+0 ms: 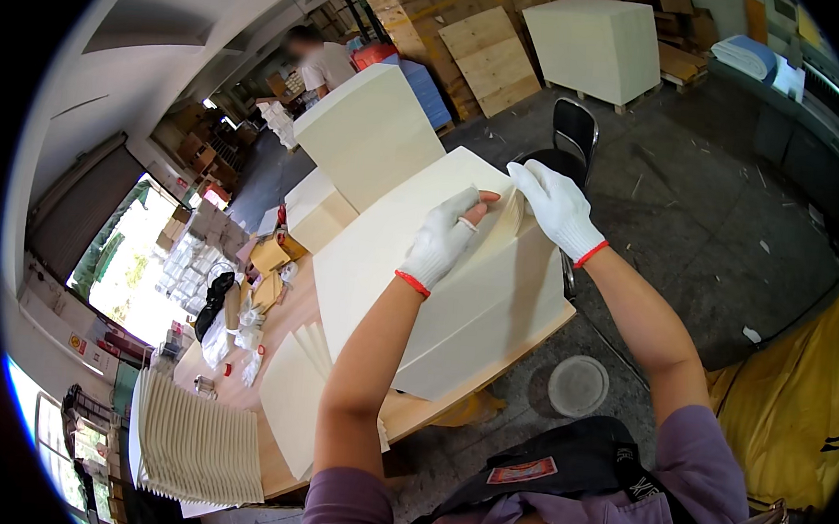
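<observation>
A tall stack of cream paper sheets (365, 287) covers much of the wooden table before me. White knitted gloves with red cuffs cover both hands. My right hand (555, 211) grips the near right edge of the top sheets, which bend upward in a loose fan (509, 219). Just left of that fan, my left hand (443, 237) is over the stack with thumb and forefinger apart; bare fingertips show through its glove. Its fingers point toward the raised sheets. Whether they touch them I cannot tell.
Left on the table (283, 484) are a layered, fanned paper pile (202, 436), loose sheets (292, 389) and plastic bags. More paper blocks (370, 129) stand behind. A black chair (575, 137), a round grey lid-like object (578, 386) and a yellow cloth (785, 409) are rightward. Another person (321, 64) stands far off.
</observation>
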`<state>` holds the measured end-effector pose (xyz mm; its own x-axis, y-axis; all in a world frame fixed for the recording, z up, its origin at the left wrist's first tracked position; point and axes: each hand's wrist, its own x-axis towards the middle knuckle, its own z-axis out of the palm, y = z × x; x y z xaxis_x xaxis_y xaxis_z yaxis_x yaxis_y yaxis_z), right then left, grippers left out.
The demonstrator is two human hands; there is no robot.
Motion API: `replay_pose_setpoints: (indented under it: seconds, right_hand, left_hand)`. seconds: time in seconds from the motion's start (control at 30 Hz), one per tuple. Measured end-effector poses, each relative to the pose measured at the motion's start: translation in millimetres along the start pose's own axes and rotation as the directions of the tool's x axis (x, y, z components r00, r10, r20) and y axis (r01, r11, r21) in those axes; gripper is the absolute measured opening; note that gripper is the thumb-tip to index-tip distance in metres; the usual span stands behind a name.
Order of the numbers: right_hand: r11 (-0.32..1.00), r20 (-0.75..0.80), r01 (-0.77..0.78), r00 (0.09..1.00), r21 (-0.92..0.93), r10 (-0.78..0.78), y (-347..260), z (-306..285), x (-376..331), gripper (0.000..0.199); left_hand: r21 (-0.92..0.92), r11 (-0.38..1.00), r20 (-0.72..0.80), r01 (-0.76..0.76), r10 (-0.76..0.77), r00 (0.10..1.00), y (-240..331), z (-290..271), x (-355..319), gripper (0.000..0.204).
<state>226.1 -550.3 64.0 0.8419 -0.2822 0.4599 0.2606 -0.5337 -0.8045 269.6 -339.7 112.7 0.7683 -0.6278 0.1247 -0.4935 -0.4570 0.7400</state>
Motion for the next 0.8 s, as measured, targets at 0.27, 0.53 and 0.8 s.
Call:
replay_pose_setpoints:
  seconds: [0.27, 0.53, 0.8]
  right_hand:
    - [0.99, -0.093, 0.144, 0.985, 0.004, -0.143, 14.2, 10.8, -2.0, 0.053]
    - [0.989, -0.079, 0.15, 0.986, 0.006, -0.149, 14.2, 11.0, -6.2, 0.051]
    - [0.986, -0.076, 0.165, 0.983, -0.014, -0.166, 18.6, 14.7, -2.5, 0.047]
  left_hand:
    - [0.032, 0.99, -0.009, -0.14, 0.14, 0.99, -22.3, 5.8, 7.7, 0.046]
    - [-0.031, 0.978, -0.071, -0.207, 0.204, 0.976, -11.0, 8.4, -3.1, 0.042]
    - [0.154, 0.985, -0.048, -0.074, 0.082, 0.995, 3.1, 11.4, -9.1, 0.04]
